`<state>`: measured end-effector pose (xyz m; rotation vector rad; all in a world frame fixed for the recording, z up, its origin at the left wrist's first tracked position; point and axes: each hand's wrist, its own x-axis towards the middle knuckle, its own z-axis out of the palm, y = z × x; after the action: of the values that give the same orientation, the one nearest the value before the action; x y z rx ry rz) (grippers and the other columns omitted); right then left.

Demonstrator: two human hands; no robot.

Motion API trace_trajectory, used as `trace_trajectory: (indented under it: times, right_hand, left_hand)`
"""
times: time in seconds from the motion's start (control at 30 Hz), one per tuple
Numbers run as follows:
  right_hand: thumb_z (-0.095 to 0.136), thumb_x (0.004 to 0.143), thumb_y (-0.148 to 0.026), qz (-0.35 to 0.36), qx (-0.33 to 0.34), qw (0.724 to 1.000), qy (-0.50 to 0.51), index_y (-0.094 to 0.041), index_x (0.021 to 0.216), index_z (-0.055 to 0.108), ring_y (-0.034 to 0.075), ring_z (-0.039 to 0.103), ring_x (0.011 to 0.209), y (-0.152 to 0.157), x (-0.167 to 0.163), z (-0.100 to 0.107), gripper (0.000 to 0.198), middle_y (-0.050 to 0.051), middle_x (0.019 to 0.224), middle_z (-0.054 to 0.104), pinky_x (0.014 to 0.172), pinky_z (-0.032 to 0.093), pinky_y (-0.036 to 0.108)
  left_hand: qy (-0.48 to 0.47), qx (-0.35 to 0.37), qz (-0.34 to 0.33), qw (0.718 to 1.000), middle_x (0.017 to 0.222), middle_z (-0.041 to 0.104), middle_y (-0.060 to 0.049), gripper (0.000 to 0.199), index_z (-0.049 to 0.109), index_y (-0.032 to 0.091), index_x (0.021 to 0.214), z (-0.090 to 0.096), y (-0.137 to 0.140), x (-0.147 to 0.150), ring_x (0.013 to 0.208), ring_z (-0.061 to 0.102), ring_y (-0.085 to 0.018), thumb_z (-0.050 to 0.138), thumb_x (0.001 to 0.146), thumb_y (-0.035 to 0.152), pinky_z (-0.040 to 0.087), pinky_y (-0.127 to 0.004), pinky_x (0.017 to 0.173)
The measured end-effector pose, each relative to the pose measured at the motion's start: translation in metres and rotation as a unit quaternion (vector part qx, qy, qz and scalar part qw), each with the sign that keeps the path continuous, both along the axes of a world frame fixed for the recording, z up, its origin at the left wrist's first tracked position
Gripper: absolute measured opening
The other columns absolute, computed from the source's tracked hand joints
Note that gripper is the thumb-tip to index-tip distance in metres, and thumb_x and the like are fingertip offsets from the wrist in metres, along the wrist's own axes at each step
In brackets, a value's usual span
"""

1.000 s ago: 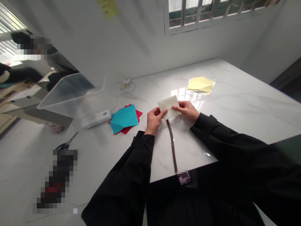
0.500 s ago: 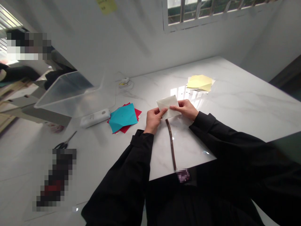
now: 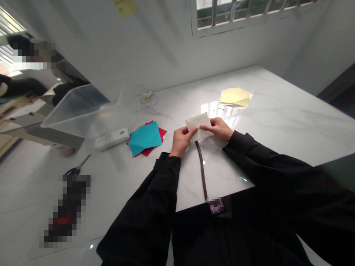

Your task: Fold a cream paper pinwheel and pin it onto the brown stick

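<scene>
While the left hand (image 3: 180, 141) and right hand (image 3: 222, 128) pinch the paper (image 3: 200, 121), the bin (image 3: 72, 123), its inside unclear, stands beyond the scissors (image 3: 78, 167).

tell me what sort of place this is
Probably an indoor workroom or craft space, though I can't be sure. What suggests it: the broad marble-patterned table, the loose sheets of blue and red paper on it, and the scissors off to the left.
</scene>
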<state>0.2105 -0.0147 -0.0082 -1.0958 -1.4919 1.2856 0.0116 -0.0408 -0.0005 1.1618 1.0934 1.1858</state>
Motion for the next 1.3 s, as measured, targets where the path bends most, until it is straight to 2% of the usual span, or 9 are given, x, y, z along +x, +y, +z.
trace_trajectory:
  times: [0.27,0.7,0.97,1.1,1.2,1.23,1.3]
  right_hand:
    - [0.085,0.076,-0.064,0.001,0.021,1.0,-0.012,-0.011,0.091,0.082,0.022,0.071,0.076,0.0,0.0,-0.003,0.055,0.009,0.087,0.08,0.065,0.055,0.03]
    - [0.084,0.079,-0.065,0.017,0.04,0.999,-0.026,-0.014,0.098,0.084,0.025,0.074,0.083,0.001,0.0,-0.006,0.054,0.009,0.094,0.082,0.073,0.058,0.033]
    - [0.083,0.078,-0.068,0.019,0.046,0.998,-0.031,-0.014,0.097,0.083,0.023,0.072,0.081,0.0,0.001,-0.005,0.057,0.008,0.093,0.081,0.073,0.056,0.032]
    - [0.072,0.085,-0.077,0.026,0.06,0.997,-0.051,-0.017,0.091,0.081,0.02,0.067,0.072,-0.001,0.001,-0.003,0.062,0.005,0.082,0.076,0.067,0.051,0.03]
    - [0.051,0.097,-0.078,-0.037,0.087,0.989,-0.111,-0.019,0.08,0.076,0.02,0.064,0.068,0.003,0.006,-0.004,0.067,0.004,0.07,0.07,0.067,0.049,0.031]
    - [0.049,0.1,-0.072,-0.076,0.104,0.981,-0.144,-0.02,0.081,0.076,0.021,0.065,0.071,0.005,0.01,-0.006,0.062,0.005,0.073,0.071,0.071,0.05,0.032]
    - [0.054,0.1,-0.051,-0.162,0.133,0.954,-0.216,-0.021,0.09,0.078,0.023,0.067,0.08,0.012,0.021,-0.01,0.04,0.006,0.085,0.076,0.083,0.052,0.036]
  left_hand:
    - [-0.005,0.005,-0.009,1.0,0.093,0.082,-0.012,0.048,0.084,0.012,0.092,-0.003,0.001,0.0,0.08,0.071,-0.022,0.095,0.069,0.053,0.056,-0.033,0.077]
    - [0.003,0.009,-0.007,1.0,0.093,0.082,-0.012,0.055,0.082,0.01,0.096,-0.006,0.003,0.0,0.08,0.072,-0.022,0.096,0.066,0.055,0.055,-0.032,0.076]
    - [0.004,0.017,-0.013,1.0,0.093,0.081,-0.011,0.057,0.082,0.011,0.096,-0.005,0.003,0.001,0.08,0.071,-0.022,0.095,0.065,0.057,0.055,-0.032,0.076]
    - [-0.006,0.024,0.014,1.0,0.095,0.081,-0.012,0.057,0.081,0.011,0.096,-0.006,0.004,0.0,0.084,0.072,-0.023,0.095,0.065,0.058,0.056,-0.033,0.079]
    - [-0.028,0.024,0.048,0.998,0.099,0.082,-0.012,0.058,0.081,0.012,0.097,-0.01,0.006,0.0,0.088,0.073,-0.024,0.094,0.066,0.058,0.056,-0.033,0.082]
    - [-0.039,0.022,0.057,0.997,0.1,0.082,-0.012,0.058,0.08,0.012,0.098,-0.011,0.007,-0.001,0.089,0.074,-0.024,0.094,0.066,0.058,0.056,-0.033,0.082]
    - [-0.063,0.015,0.07,0.995,0.101,0.082,-0.012,0.06,0.079,0.011,0.099,-0.014,0.009,-0.002,0.09,0.074,-0.023,0.094,0.065,0.058,0.056,-0.032,0.084]
